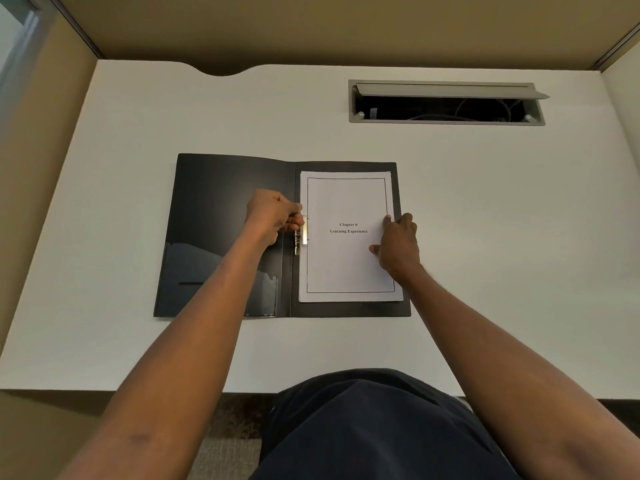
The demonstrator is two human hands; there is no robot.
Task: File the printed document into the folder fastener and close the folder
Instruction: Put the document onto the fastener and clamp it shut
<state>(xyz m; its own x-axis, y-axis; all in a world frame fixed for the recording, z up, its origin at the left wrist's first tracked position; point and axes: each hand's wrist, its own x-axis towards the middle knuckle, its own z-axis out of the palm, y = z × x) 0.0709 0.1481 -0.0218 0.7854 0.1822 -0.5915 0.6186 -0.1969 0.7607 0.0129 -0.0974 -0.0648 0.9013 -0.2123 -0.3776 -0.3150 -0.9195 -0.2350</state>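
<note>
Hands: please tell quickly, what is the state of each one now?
Left hand: closed, its grip pinched at the metal fastener.
Right hand: open, fingers resting on the right edge of the printed document, holding nothing.

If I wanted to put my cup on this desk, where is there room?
Bare desk lies left of the open folder, right of it, and between it and the cable hatch. The front edge is crossed by both forearms.
</note>
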